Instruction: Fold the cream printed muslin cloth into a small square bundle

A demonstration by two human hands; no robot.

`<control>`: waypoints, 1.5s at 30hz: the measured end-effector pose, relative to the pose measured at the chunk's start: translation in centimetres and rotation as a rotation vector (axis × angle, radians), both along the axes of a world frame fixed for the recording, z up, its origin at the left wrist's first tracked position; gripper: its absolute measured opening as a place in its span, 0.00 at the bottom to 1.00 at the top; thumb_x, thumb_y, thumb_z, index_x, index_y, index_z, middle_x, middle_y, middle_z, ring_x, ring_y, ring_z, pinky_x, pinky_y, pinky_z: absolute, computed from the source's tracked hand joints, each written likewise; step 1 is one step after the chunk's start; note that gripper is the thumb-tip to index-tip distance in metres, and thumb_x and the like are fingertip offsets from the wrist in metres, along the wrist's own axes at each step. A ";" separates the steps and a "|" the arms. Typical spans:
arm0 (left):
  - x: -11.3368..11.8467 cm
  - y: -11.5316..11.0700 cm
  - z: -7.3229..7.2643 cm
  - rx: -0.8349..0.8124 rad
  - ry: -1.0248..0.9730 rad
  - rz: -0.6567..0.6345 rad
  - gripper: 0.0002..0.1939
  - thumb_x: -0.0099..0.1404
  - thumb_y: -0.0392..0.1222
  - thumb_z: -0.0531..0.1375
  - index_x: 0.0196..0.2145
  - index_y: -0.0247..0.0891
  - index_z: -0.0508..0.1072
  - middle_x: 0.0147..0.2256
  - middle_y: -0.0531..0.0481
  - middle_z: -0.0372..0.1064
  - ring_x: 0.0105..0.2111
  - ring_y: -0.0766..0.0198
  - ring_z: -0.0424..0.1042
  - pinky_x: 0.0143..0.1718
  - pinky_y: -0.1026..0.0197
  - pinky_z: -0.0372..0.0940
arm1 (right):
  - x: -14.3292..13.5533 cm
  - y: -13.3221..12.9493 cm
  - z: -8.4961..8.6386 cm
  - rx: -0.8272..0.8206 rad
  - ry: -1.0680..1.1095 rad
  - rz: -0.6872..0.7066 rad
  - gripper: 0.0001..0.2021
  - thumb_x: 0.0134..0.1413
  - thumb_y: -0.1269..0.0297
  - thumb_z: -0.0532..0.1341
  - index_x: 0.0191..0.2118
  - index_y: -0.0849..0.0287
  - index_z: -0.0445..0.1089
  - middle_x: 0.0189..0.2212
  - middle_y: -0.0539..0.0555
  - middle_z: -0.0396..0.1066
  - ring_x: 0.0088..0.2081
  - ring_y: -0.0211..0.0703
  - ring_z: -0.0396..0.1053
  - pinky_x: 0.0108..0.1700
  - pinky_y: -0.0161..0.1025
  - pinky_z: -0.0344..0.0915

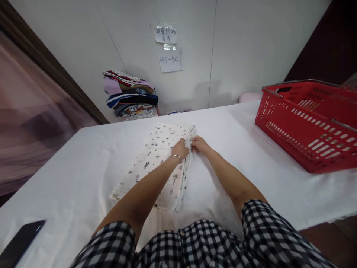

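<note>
A white cloth [160, 154] printed with small plants and figures lies folded on the table, its layered edge along the right side. My left hand [180, 149], with a bracelet at the wrist, is closed at that right edge, its fingertips partly hidden by the hand itself. Just to the right, my right hand [199, 144] pinches the same layered edge from outside. Both hands are at the upper part of the cloth, close to each other.
A white-covered table [223, 175] carries a red plastic basket [309, 126] at right and a dark flat phone-like object [21, 243] at lower left. Beyond the far edge rises a stack of folded fabrics [132, 95]. Paper signs [169, 60] hang on the wall. A sheer curtain [36, 111] hangs left.
</note>
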State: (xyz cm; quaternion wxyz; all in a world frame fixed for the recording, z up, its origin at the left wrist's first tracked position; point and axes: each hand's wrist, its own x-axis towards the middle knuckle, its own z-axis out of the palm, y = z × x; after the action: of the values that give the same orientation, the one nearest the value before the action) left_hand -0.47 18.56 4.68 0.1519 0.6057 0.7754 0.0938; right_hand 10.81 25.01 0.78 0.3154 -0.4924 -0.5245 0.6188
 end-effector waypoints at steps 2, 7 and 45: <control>0.2 -0.1 0.0 -0.007 0.016 -0.015 0.23 0.57 0.36 0.54 0.52 0.38 0.58 0.43 0.40 0.70 0.43 0.53 0.71 0.39 0.57 0.64 | 0.5 -0.5 -0.2 -0.035 0.054 -0.024 0.11 0.45 0.77 0.60 0.29 0.57 0.57 0.16 0.43 0.65 0.20 0.34 0.68 0.21 0.28 0.65; 0.8 -0.3 0.3 -0.009 0.091 -0.045 0.20 0.60 0.36 0.52 0.50 0.37 0.59 0.45 0.39 0.68 0.44 0.53 0.70 0.40 0.56 0.64 | 0.7 -1.1 -0.6 -0.073 0.178 -0.066 0.11 0.46 0.77 0.60 0.29 0.57 0.57 0.17 0.43 0.65 0.21 0.34 0.69 0.26 0.32 0.70; 0.9 -0.5 0.2 -0.027 0.112 0.028 0.18 0.58 0.37 0.53 0.47 0.39 0.63 0.43 0.41 0.71 0.43 0.54 0.71 0.40 0.56 0.64 | -0.1 0.1 -1.6 -0.070 0.331 -0.137 0.10 0.40 0.74 0.62 0.29 0.58 0.59 0.20 0.49 0.71 0.21 0.37 0.69 0.22 0.32 0.65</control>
State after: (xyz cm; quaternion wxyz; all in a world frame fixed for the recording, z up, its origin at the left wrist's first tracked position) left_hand 0.40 18.08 4.88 0.1150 0.5970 0.7923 0.0514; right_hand 10.66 25.10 -0.80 0.4216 -0.4290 -0.4090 0.6863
